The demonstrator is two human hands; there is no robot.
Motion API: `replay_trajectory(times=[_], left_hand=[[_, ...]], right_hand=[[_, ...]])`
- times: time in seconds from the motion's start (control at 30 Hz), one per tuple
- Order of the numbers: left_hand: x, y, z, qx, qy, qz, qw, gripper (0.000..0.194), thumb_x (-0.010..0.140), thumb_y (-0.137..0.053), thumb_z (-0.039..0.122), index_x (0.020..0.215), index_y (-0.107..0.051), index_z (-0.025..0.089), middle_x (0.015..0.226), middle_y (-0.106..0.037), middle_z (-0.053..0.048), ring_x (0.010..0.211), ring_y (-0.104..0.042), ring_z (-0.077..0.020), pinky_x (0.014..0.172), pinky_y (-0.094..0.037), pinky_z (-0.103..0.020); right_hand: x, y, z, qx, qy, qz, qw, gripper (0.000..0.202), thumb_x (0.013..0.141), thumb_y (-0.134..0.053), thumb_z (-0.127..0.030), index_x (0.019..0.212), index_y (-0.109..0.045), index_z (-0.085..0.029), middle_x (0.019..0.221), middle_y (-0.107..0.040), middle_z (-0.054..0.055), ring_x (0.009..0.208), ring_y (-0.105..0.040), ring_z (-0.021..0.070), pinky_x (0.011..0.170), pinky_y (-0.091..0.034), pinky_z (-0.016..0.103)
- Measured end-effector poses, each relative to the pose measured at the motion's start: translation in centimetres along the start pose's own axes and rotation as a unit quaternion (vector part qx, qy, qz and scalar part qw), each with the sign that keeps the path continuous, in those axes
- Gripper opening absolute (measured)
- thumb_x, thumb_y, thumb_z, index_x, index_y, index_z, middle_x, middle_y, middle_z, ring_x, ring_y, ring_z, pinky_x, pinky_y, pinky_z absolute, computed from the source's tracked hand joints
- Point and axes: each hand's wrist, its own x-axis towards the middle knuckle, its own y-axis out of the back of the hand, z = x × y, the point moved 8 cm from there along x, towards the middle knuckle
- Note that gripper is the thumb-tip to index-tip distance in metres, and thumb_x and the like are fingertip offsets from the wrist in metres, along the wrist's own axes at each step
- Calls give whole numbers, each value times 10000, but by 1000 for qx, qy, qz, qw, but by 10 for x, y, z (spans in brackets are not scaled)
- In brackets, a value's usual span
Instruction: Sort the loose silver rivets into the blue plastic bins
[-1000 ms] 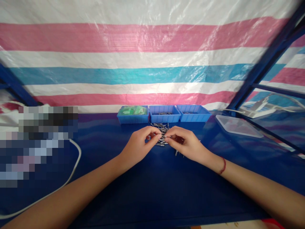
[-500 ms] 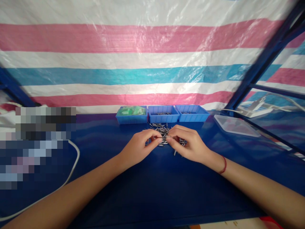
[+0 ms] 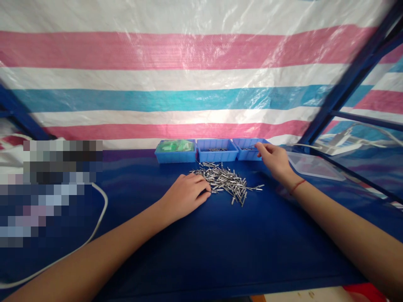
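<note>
A loose pile of silver blind rivets lies on the blue tabletop. My left hand rests at the pile's left edge, thumb and fingertips closed on the end of a rivet. Over the right blue bin is my right hand, its thumb and fingers pinched together above the front right corner. What it holds, if anything, is too small to make out. A few rivets show inside that bin, and more lie in the middle blue bin.
The left blue bin holds green, clear-wrapped items. A translucent plastic lid lies at the right, near a blue metal frame. A white cable curves along the left. Behind hangs a striped tarp.
Both hands were together over the pile, fingers on a thin rivet. My right hand has moved right and away to the right bin; my left hand has shifted slightly down.
</note>
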Motion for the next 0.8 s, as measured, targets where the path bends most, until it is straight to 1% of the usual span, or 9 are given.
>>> replay_trajectory(times=[0.13, 0.2, 0.27, 0.37, 0.47, 0.5, 0.57, 0.67, 0.8], left_hand=[[1, -2, 2, 24, 6, -16, 1000, 210, 931, -440, 258, 865, -630, 197, 938, -639, -10, 892, -560, -175, 707, -330, -292], [0, -2, 4, 43, 4, -16, 999, 224, 939, -427, 254, 868, -630, 190, 948, -637, -22, 905, -553, -182, 717, -324, -299], [0, -1, 4, 62, 7, -3, 998, 227, 944, -412, 244, 889, -624, 183, 960, -637, -35, 912, -547, -190, 732, -320, -311], [0, 5, 2, 63, 23, 31, 997, 230, 955, -383, 236, 916, -601, 173, 928, -644, -36, 866, -556, -183, 740, -323, -319], [1, 13, 1, 28, 25, 65, 997, 213, 956, -385, 243, 917, -584, 177, 903, -649, -20, 819, -569, -163, 727, -337, -305], [1, 15, 2, 14, 21, 76, 997, 203, 954, -393, 240, 916, -582, 179, 903, -650, -16, 815, -573, -157, 722, -343, -299], [0, 19, 4, -15, 11, 97, 995, 184, 947, -407, 232, 912, -582, 183, 896, -652, -8, 817, -582, -151, 725, -358, -292], [-1, 25, 7, -75, 6, 134, 988, 149, 924, -452, 241, 919, -592, 190, 876, -662, -4, 826, -597, -147, 757, -397, -286], [-4, 27, 1, -195, 51, 181, 963, 143, 855, -556, 279, 960, -605, 196, 873, -678, -6, 749, -612, -125, 714, -467, -243]], right_hand=[[-1, -5, 6, 32, -29, -10, 999, 361, 803, -503, -477, 669, -627, -166, 566, -554, 7, 467, -431, 119, 481, -345, 264], [-6, -9, -5, 47, -8, -24, 999, 281, 797, -524, -412, 717, -638, -168, 606, -581, 13, 508, -478, 130, 504, -379, 263], [-16, -16, -24, 58, 35, -61, 996, 223, 794, -538, -356, 722, -636, -170, 661, -617, 32, 590, -542, 149, 562, -426, 271], [-46, -32, -62, 71, 124, -165, 976, 238, 820, -528, -363, 748, -644, -168, 700, -647, 49, 668, -587, 167, 620, -466, 284], [-89, -50, -99, 71, 211, -307, 925, 273, 847, -528, -399, 818, -659, -162, 758, -661, 45, 625, -568, 134, 566, -453, 252], [-102, -53, -108, 61, 239, -334, 910, 253, 843, -547, -388, 841, -661, -162, 761, -658, 39, 593, -549, 117, 543, -439, 239], [-119, -54, -122, 40, 294, -342, 892, 210, 850, -556, -344, 859, -657, -160, 753, -640, 32, 566, -518, 101, 538, -423, 231], [-129, -51, -131, 18, 347, -325, 880, 170, 879, -521, -273, 870, -651, -163, 750, -624, 32, 604, -527, 108, 571, -420, 235], [-125, -51, -128, 38, 330, -320, 887, 160, 888, -509, -254, 866, -646, -174, 743, -635, 27, 607, -544, 109, 567, -425, 231]])
